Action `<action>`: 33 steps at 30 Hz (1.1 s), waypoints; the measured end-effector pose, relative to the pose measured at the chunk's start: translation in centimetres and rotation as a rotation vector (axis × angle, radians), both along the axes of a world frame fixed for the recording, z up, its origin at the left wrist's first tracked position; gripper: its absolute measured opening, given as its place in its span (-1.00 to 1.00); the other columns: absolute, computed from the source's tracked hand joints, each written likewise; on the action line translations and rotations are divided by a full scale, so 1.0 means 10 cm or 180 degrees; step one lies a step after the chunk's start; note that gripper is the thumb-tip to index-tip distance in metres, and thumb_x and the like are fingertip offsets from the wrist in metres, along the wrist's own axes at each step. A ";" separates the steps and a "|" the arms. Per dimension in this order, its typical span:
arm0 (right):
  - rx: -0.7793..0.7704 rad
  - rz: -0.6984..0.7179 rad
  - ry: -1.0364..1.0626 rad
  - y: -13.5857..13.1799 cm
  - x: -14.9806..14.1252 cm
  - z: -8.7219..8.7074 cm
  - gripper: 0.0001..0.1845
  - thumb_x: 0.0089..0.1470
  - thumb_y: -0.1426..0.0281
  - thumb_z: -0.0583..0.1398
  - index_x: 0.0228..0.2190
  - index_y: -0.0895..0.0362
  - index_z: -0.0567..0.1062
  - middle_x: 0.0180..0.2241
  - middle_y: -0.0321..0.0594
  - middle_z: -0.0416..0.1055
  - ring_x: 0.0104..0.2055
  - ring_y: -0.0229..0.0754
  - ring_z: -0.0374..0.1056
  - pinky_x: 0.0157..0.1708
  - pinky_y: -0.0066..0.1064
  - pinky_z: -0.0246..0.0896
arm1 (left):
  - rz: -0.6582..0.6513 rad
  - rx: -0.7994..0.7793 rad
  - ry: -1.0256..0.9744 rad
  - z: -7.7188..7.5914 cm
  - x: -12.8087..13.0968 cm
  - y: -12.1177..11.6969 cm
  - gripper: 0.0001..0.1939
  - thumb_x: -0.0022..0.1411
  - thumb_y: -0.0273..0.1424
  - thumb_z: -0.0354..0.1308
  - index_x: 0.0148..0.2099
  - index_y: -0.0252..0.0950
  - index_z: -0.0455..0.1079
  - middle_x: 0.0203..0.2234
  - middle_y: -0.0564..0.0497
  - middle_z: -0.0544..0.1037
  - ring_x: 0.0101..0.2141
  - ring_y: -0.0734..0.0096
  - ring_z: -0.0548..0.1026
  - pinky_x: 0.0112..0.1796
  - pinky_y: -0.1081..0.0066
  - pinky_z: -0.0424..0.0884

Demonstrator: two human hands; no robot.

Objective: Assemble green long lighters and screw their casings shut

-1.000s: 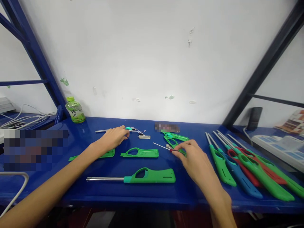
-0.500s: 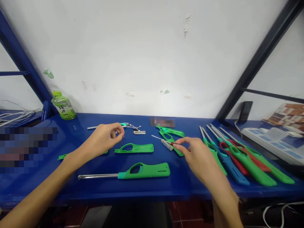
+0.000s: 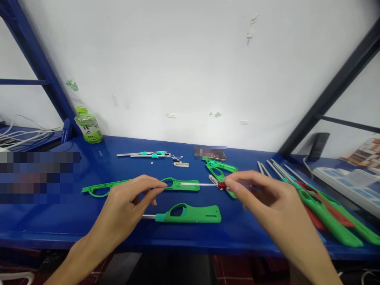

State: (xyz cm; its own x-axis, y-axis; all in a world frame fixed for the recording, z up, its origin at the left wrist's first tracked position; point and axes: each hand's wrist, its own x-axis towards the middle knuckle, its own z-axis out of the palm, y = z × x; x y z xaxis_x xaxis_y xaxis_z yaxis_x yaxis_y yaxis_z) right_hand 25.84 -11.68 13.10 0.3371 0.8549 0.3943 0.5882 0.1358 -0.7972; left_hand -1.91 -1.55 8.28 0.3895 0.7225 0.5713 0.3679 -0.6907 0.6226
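Note:
My right hand point(image 3: 276, 206) is closed on a small screwdriver point(image 3: 208, 184) with a red collar, its thin shaft pointing left over the blue bench. My left hand point(image 3: 127, 206) hovers in a pinch, thumb and fingertips pressed together at the left end of a green lighter shell half point(image 3: 185, 185). What the pinch holds is too small to see. Just below both hands lies an assembled green lighter point(image 3: 190, 214), its metal tube partly hidden behind my left fingers. A second shell half point(image 3: 101, 188) lies to the left.
Lighter innards with metal tubes point(image 3: 145, 154) and a small metal part point(image 3: 181, 164) lie farther back. More green shells point(image 3: 221, 169) sit centre right, several finished lighters point(image 3: 323, 206) in a row at right. A green bottle point(image 3: 88, 126) stands back left against the wall.
Both hands have risen and drawn toward me. The right one lifted the screwdriver off the bench and levelled it. The left left the innards and closed into a pinch.

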 end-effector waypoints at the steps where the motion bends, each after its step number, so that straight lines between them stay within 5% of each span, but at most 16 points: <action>1: 0.0132 0.0016 -0.0044 -0.01 -0.03 0.02 -0.71 0.20 0.05 0.37 -0.33 -0.01 0.72 -0.38 -0.28 0.66 -0.45 -0.16 0.50 -0.48 -0.42 0.39 | 0.0001 -0.0003 -0.0023 0.01 0.01 -0.02 -0.84 0.44 -0.33 0.24 -0.15 -0.12 0.67 -0.38 0.12 0.68 -0.50 0.55 0.59 -0.53 0.59 0.40; 7: 0.0504 0.0151 -0.0066 -0.04 -0.19 0.05 -0.75 0.25 0.16 0.35 -0.41 0.01 0.69 -0.55 -0.33 0.53 -0.56 -0.23 0.37 -0.55 -0.47 0.34 | -0.0057 0.0129 -0.0216 0.00 0.05 -0.11 -0.87 0.38 -0.44 0.35 -0.11 -0.09 0.68 -0.38 0.20 0.68 -0.53 0.64 0.56 -0.53 0.64 0.36; 33: 0.0573 0.0467 -0.0189 -0.01 -0.21 -0.05 -0.88 0.36 0.22 0.33 -0.27 -0.12 0.68 -0.29 -0.44 0.69 -0.24 -0.24 0.61 -0.33 -0.53 0.44 | -0.0283 0.0278 -0.0343 0.04 0.10 -0.23 -0.82 0.38 -0.54 0.33 -0.17 -0.12 0.66 -0.34 0.22 0.70 -0.54 0.67 0.58 -0.49 0.67 0.46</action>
State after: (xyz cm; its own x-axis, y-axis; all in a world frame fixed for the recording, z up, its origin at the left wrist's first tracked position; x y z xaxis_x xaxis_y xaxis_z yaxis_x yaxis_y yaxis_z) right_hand 23.71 -11.78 12.59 0.1861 0.8072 0.5602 0.5969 0.3600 -0.7170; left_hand -0.89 -3.87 8.63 0.3827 0.6336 0.6723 0.2371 -0.7707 0.5914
